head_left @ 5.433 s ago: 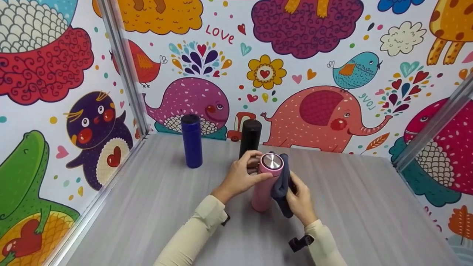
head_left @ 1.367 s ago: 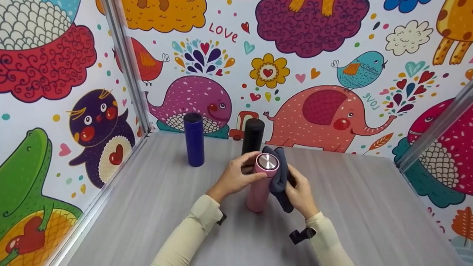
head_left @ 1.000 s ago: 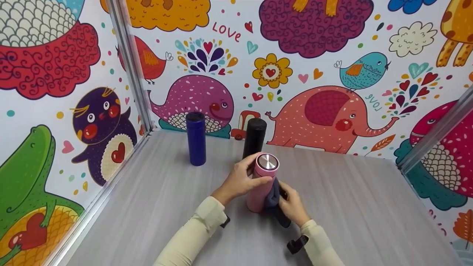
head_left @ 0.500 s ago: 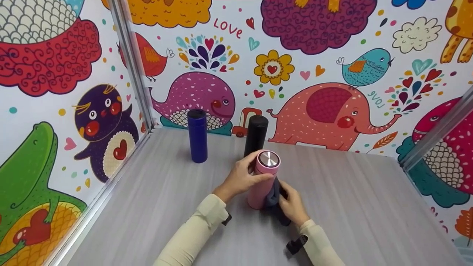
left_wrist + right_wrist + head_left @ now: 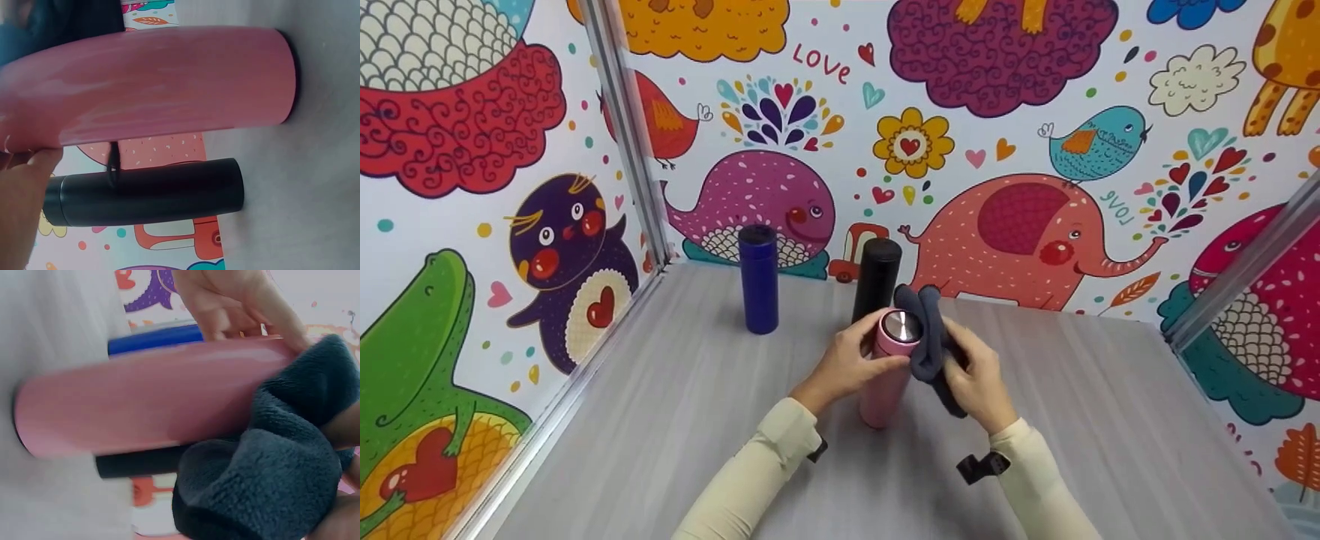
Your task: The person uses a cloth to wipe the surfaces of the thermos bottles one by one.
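A pink thermos bottle (image 5: 885, 390) with a shiny metal disc on its lid stands near the middle of the table. My left hand (image 5: 847, 364) grips it just below the lid, thumb in front and fingers behind. In my right hand (image 5: 979, 375) is a folded dark grey-blue cloth (image 5: 930, 337), pressed to the bottle's upper right side. The right wrist view has the fluffy cloth (image 5: 264, 478) bunched against the pink bottle (image 5: 140, 396), with the left hand (image 5: 242, 304) beyond. Seen from the left wrist, the bottle (image 5: 169, 84) has a smooth, plain body.
Behind the pink bottle stands a black thermos (image 5: 877, 274), partly hidden by the left hand. A blue thermos (image 5: 760, 281) stands farther left on the grey table (image 5: 660, 420). Cartoon-printed wall panels (image 5: 997, 240) close off the back and both sides.
My right hand with the cloth was high on the bottle, went down its right side by one second ago, and is now back up beside the lid. The left hand keeps its grip.
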`<state>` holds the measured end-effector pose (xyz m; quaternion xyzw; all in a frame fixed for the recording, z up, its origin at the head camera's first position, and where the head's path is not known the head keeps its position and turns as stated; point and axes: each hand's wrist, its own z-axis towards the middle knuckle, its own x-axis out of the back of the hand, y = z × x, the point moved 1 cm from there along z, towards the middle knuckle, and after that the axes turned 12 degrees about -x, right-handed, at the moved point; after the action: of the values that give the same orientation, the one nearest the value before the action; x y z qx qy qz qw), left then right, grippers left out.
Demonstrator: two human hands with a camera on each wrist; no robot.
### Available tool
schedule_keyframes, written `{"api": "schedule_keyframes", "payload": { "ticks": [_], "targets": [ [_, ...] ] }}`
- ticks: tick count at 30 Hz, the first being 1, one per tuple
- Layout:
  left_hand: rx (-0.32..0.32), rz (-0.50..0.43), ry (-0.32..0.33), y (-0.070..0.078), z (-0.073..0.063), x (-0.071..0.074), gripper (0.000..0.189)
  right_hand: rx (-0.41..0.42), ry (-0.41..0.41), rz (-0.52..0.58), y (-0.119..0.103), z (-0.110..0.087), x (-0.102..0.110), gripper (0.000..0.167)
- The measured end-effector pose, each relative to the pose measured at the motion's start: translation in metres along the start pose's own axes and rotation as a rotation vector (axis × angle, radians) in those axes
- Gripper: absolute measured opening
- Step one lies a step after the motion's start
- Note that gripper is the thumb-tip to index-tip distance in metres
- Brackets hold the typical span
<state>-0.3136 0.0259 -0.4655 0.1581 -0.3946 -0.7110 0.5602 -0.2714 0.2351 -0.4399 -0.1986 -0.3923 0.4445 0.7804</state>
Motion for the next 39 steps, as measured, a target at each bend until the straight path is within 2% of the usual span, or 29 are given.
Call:
{"api": "schedule_keyframes", "payload": {
  "ticks": [5, 12, 16, 19, 21, 23, 26, 30, 35, 39],
  "targets": [
    [0.010, 0.000, -0.009, -0.001, 0.001, 0.000, 0.077, 0.229, -0.045, -0.285, -0.015, 0.004, 0.016, 0.057],
    [-0.005, -0.009, -0.008, -0.001, 0.000, 0.000, 0.075, 0.409, -0.128, -0.626, -0.049, 0.001, 0.025, 0.058],
    [-0.077, 0.017, -0.017, -0.002, -0.001, 0.002, 0.064, 0.522, -0.158, -0.697, -0.063, 0.002, 0.018, 0.058],
    [-0.143, 0.099, -0.008, -0.003, -0.001, 0.004, 0.051, 0.578, -0.195, -0.700, -0.070, 0.006, 0.012, 0.056],
    [-0.163, 0.153, -0.002, -0.003, -0.002, 0.005, 0.042, 0.600, -0.221, -0.698, -0.073, 0.010, 0.008, 0.056],
    [-0.145, 0.166, 0.003, -0.004, -0.003, 0.005, 0.035, 0.606, -0.253, -0.705, -0.074, 0.016, 0.005, 0.058],
    [-0.083, 0.107, -0.004, -0.004, -0.004, 0.003, 0.035, 0.579, -0.308, -0.718, -0.075, 0.025, 0.006, 0.063],
    [-0.008, 0.045, 0.001, -0.001, -0.002, 0.001, 0.052, 0.495, -0.359, -0.731, -0.071, 0.035, 0.012, 0.066],
    [0.007, -0.003, -0.004, 0.000, 0.000, -0.001, 0.072, 0.390, -0.340, -0.745, -0.060, 0.038, 0.026, 0.064],
    [0.021, -0.010, -0.004, -0.001, -0.001, 0.000, 0.077, 0.370, -0.312, -0.739, -0.053, 0.030, 0.035, 0.062]
  ]
}}
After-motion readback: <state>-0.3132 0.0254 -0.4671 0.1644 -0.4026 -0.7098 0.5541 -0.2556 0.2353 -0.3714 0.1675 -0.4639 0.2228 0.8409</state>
